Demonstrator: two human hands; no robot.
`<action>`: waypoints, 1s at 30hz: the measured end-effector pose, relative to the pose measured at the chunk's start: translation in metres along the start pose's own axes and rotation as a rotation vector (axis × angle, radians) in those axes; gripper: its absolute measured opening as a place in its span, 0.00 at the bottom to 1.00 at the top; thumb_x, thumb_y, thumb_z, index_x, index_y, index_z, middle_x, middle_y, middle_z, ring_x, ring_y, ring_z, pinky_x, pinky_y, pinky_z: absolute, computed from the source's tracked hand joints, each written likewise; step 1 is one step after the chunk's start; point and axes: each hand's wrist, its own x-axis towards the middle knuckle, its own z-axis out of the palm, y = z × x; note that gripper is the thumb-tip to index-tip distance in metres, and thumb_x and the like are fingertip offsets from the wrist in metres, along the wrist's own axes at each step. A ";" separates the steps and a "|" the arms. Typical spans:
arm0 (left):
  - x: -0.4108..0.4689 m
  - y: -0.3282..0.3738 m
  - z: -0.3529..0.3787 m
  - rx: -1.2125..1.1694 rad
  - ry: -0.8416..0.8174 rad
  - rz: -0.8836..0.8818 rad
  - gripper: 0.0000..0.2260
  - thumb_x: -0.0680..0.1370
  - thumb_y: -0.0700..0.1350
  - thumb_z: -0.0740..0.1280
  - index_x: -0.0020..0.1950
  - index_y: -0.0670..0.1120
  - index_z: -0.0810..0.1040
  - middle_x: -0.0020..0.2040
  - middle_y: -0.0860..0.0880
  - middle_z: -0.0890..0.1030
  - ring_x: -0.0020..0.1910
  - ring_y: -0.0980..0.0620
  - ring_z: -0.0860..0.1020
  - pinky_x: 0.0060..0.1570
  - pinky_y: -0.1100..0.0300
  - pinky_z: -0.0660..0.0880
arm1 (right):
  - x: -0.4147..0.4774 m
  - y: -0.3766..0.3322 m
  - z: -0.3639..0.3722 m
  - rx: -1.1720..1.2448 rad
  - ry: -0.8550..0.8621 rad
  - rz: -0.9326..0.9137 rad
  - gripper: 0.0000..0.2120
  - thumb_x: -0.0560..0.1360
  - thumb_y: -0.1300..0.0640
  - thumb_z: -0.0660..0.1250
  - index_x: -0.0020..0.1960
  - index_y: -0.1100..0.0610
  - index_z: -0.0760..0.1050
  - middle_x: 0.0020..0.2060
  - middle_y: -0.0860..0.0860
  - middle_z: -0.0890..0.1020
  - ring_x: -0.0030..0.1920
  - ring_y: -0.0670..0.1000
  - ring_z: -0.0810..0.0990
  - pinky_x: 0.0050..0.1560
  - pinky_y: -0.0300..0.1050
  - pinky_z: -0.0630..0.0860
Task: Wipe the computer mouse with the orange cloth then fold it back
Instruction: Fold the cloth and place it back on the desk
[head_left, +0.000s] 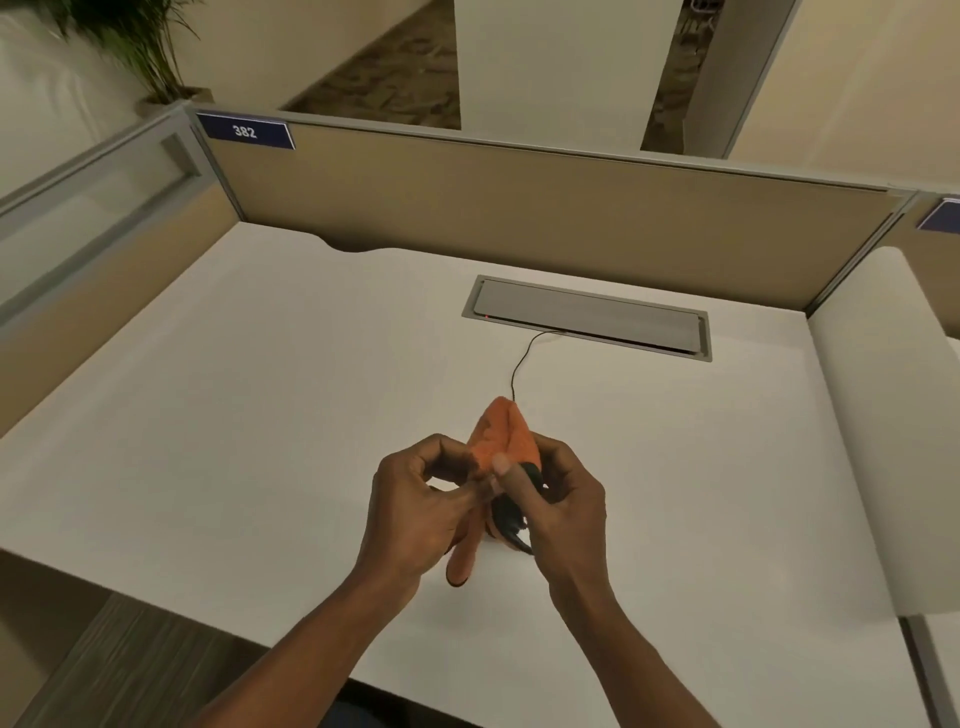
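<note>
An orange cloth (501, 434) is bunched between both hands above the white desk (260, 415), with one end hanging down below my left hand. My left hand (415, 512) pinches the cloth. My right hand (563, 506) grips the black computer mouse (508, 522), which is lifted off the desk and mostly hidden by the cloth and fingers. The mouse's thin black cable (522, 358) runs from behind the cloth toward the back of the desk.
A grey cable hatch (589, 317) is set into the desk behind the hands. Tan cubicle partitions (519, 208) close the back and left sides; a blue tag reads 382. A second desk surface (878, 415) adjoins on the right.
</note>
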 end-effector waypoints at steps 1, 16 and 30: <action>0.002 -0.002 -0.003 0.010 0.020 -0.004 0.09 0.70 0.57 0.82 0.43 0.55 0.86 0.41 0.57 0.88 0.47 0.58 0.86 0.43 0.72 0.77 | 0.002 -0.001 0.004 -0.032 0.000 -0.012 0.23 0.68 0.27 0.74 0.55 0.40 0.84 0.48 0.42 0.89 0.48 0.46 0.88 0.42 0.35 0.83; 0.094 -0.029 -0.104 -0.045 0.216 -0.017 0.09 0.71 0.52 0.84 0.47 0.55 0.87 0.43 0.54 0.89 0.42 0.54 0.86 0.42 0.50 0.86 | 0.095 -0.006 0.037 -0.378 0.019 -0.097 0.09 0.74 0.57 0.76 0.47 0.42 0.86 0.42 0.37 0.88 0.44 0.42 0.85 0.44 0.41 0.82; 0.289 -0.055 -0.209 0.082 0.122 0.029 0.06 0.75 0.44 0.81 0.50 0.50 0.89 0.40 0.53 0.88 0.40 0.52 0.87 0.32 0.55 0.85 | 0.227 -0.015 0.164 -0.671 -0.029 -0.225 0.09 0.71 0.56 0.83 0.47 0.51 0.85 0.39 0.42 0.86 0.41 0.44 0.83 0.42 0.40 0.80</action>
